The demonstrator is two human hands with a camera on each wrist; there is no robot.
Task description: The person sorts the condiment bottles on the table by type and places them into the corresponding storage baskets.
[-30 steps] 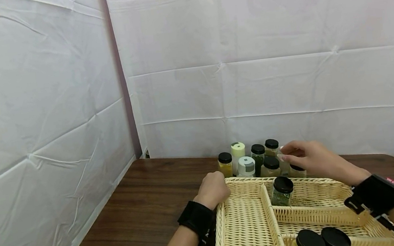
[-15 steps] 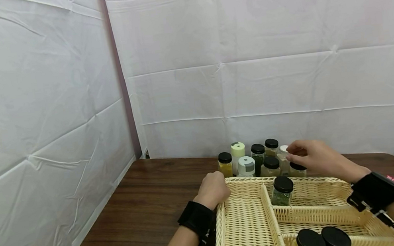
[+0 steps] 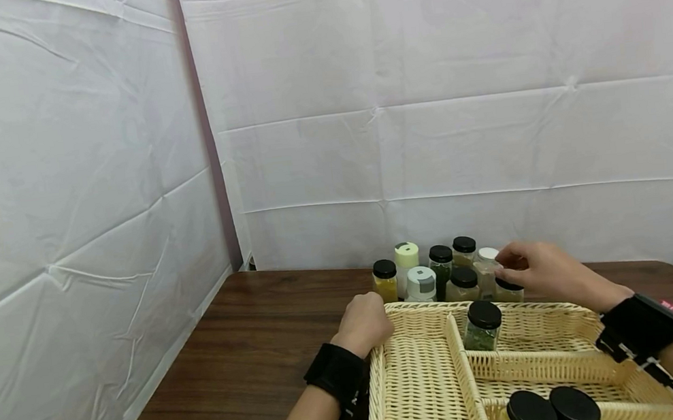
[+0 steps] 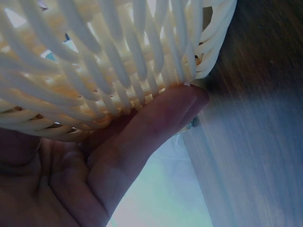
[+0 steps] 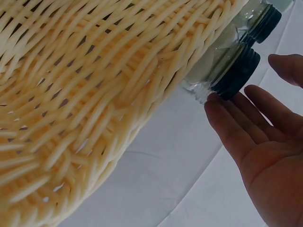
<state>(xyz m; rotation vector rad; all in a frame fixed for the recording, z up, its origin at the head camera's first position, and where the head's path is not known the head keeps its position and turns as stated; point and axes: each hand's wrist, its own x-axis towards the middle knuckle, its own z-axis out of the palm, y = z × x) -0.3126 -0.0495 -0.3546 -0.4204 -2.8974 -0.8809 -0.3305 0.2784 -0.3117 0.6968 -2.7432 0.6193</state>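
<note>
No legible text, label, brand or number shows on anything here.

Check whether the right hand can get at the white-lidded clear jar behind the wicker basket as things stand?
Probably yes. The right hand hovers open right beside the white-lidded clear jar, above the cream wicker basket; nothing lies between. Black-lidded jars crowd its sides, so a top grip looks easiest.

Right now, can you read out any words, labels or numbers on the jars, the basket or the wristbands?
Right wristband: small red mark, too blurred to read.
White-lidded bottle: grey patch on its lid, no legible text.
Spice jars and wicker basket: no readable text shows.
</note>
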